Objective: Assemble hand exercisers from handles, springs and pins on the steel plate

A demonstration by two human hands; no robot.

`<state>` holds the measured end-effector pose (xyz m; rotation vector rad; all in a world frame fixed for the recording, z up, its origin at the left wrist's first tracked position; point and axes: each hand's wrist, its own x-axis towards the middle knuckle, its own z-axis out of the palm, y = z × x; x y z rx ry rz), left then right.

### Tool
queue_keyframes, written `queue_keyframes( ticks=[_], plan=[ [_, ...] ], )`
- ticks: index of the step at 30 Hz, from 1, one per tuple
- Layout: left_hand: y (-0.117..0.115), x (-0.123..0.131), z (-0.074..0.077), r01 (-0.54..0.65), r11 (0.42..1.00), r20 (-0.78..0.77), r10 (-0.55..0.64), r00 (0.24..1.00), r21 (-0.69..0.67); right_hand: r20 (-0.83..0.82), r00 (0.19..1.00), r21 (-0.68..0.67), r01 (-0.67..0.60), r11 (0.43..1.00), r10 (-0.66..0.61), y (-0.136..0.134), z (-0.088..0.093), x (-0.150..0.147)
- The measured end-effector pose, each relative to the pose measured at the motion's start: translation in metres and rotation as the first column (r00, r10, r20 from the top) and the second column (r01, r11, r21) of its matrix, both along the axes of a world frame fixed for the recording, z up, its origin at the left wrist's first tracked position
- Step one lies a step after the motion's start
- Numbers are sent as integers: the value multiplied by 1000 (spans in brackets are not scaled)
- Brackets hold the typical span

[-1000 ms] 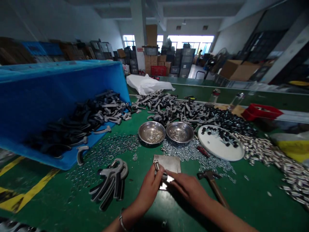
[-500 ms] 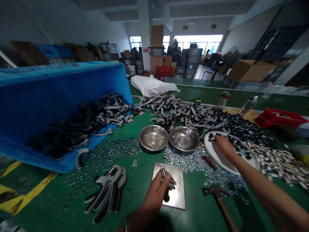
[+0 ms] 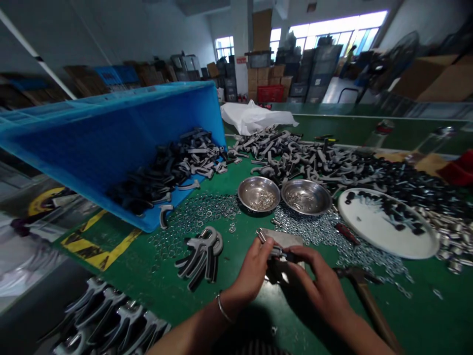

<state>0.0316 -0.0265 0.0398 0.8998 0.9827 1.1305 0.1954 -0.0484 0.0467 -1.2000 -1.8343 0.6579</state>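
Note:
My left hand (image 3: 253, 268) is closed round a small metal part with a coil spring (image 3: 261, 236) standing up from it. The fingers of my right hand (image 3: 321, 283) pinch a black-headed screw (image 3: 288, 257) and bring it against that part. Both hands are over a flat steel plate (image 3: 290, 238), which they partly cover. Left of them lies a small pile of grey and black handles (image 3: 203, 254). A claw hammer (image 3: 365, 291) rests beside my right hand. More black-headed screws lie on a white oval plate (image 3: 360, 228).
Two steel bowls (image 3: 240, 198) of small metal pieces stand among loose rings (image 3: 177, 234). Behind are heaped handles (image 3: 288, 158) and black-headed screws. A tipped blue crate (image 3: 185, 113) holds more handles. Metal cylinders (image 3: 451, 236) lie at right, more handles (image 3: 111, 320) at lower left.
My right hand has left the white plate with a black-headed screw and come to the part in my left hand. The view has shifted, showing more handles at lower left.

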Motion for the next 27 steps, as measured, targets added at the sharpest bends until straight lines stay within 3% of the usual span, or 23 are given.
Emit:
queue_keyframes(
  ticks=[3,7,11,13,14,15,17,18,19,22,23,24,26,27],
  plan=[
    [-10,-12,4,-12,997,-137,22,990,75,117,992,51,-49,997,43,-5,3,-1],
    [-15,-18,17,37,994,-192,-17,981,102,68,997,-24,46,999,-45,-10,4,-3],
    [-18,-22,31,107,982,-275,-60,959,158,17,996,38,-89,995,88,-11,3,-2],
    [-19,-24,33,132,967,-371,-43,928,218,-110,986,-46,-128,991,123,-11,5,-6],
    [-19,-25,32,147,957,-426,-27,905,252,-224,968,-158,-147,976,110,-12,6,-10],
    [-18,-26,31,167,943,-479,-11,878,286,-352,933,-309,-193,931,76,-13,8,-14],
    [-16,-28,28,214,916,-565,15,825,338,-561,826,-573,-350,741,-44,-15,13,-23],
    [-14,-29,26,231,906,-594,28,804,355,-611,787,-635,-427,644,-82,-16,16,-27],
    [-12,-30,26,243,898,-613,37,789,367,-627,773,-659,-463,593,-94,-17,18,-29],
    [-9,-36,28,303,871,-624,6,781,387,-590,807,-649,-440,621,-44,-21,18,-31],
    [-8,-38,30,338,856,-624,-24,781,391,-601,799,-657,-470,589,-33,-22,17,-30],
    [-8,-39,31,374,840,-627,-53,777,393,-633,774,-674,-532,514,-29,-22,14,-29],
    [-8,-42,30,415,828,-635,-94,767,378,-688,725,-698,-660,279,-7,-24,8,-26],
    [-8,-44,27,415,835,-635,-106,765,362,-679,734,-716,-670,198,27,-24,4,-24]
  ],
)
